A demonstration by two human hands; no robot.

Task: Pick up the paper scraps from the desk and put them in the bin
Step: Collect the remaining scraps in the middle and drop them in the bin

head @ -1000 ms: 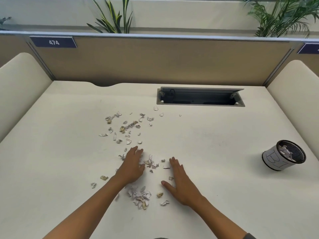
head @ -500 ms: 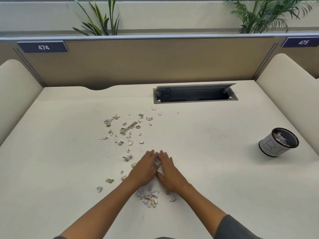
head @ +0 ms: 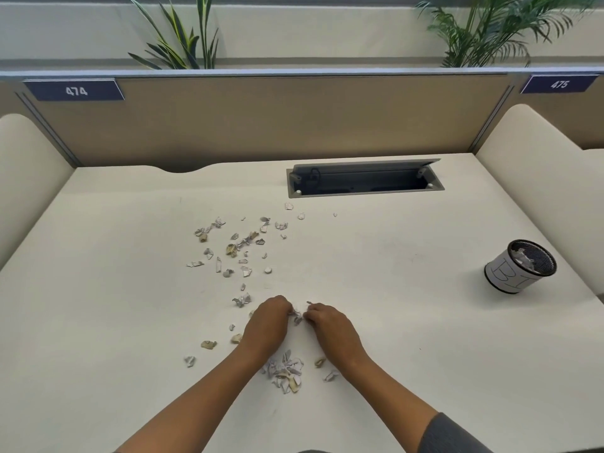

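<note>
Between the curled fingers [head: 288, 311] of the left hand [head: 265, 325] and right hand [head: 330, 328], a small clump of paper scraps [head: 296, 317] is pinched on the desk [head: 408, 338], while the bin [head: 519, 266] is seen far right, nearer the right hand.

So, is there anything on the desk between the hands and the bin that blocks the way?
Nothing visible does. The desk is bare between the right hand and the bin; the left hand is beside it, both gathering paper scraps.
</note>
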